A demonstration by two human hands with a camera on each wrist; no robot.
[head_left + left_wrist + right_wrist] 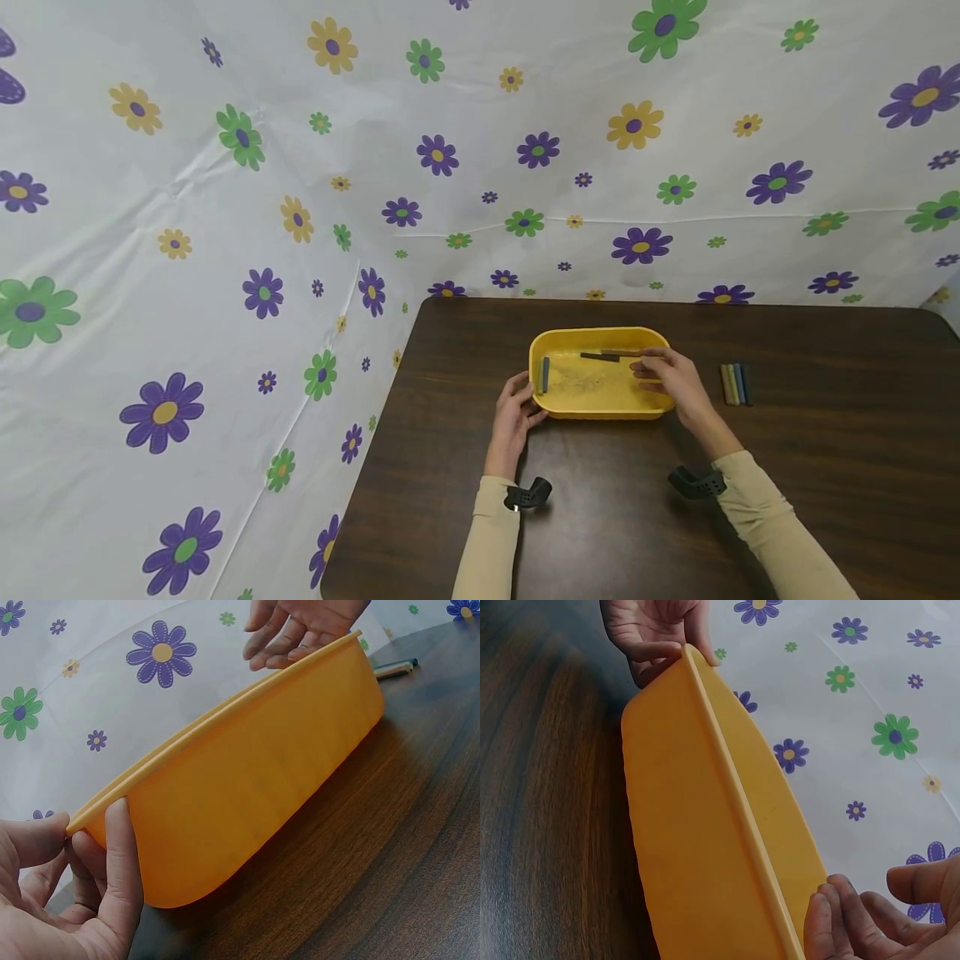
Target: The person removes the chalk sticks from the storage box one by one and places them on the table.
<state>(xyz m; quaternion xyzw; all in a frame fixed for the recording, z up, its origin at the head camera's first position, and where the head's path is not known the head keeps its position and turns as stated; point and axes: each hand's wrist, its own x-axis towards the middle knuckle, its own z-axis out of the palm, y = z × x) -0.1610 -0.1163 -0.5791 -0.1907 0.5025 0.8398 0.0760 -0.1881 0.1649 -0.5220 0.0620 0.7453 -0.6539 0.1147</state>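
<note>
A yellow plastic tray (592, 414) with a raised rim stands on the table. My left hand (513, 412) pinches its rim at the near left corner, thumb on top and fingers against the outer wall. Over the tray's right end reaches my right hand (670, 379), fingers relaxed and pointing inside, thumb apart, nothing visible between them. Within the tray, a dark blue-grey stick (546, 375) lies along the left end. A black stick (600, 357) and an orange-brown stick (618, 352) lie near the far wall, the latter close by the right fingertips.
Right of the tray, several coloured sticks (735, 385) lie side by side, yellow, green, blue and dark. The dark wood-grain table (615, 517) meets a white flowered cloth (480, 267) at the back and left. A black wrist camera (697, 483) sits on each forearm.
</note>
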